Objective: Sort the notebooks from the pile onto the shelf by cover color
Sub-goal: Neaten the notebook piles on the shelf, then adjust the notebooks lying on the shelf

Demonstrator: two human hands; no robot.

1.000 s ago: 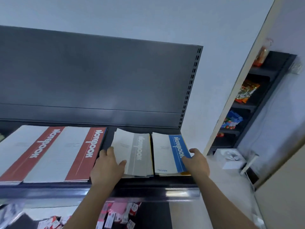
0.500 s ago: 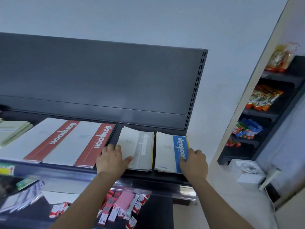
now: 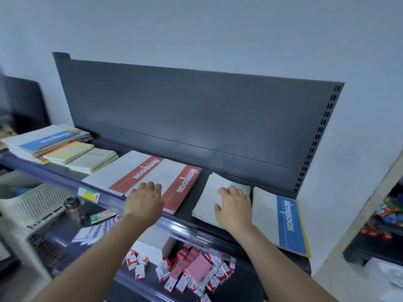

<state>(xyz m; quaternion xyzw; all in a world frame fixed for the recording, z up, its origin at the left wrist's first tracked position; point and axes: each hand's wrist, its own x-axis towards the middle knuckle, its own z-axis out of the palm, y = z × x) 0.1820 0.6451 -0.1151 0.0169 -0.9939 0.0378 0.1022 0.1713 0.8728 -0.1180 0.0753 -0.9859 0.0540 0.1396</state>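
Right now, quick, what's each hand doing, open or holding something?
Left hand: open, resting flat on the red notebooks.
Right hand: open, resting flat on the pale notebook stack.

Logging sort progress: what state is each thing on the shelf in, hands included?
red notebooks: two flat stacks, side by side.
grey notebooks: flat stack.
blue notebook: flat, far right.
pile: stacked far left, blue cover topmost.
left hand: open, resting on the right-hand red notebooks.
right hand: open, resting on the grey notebooks.
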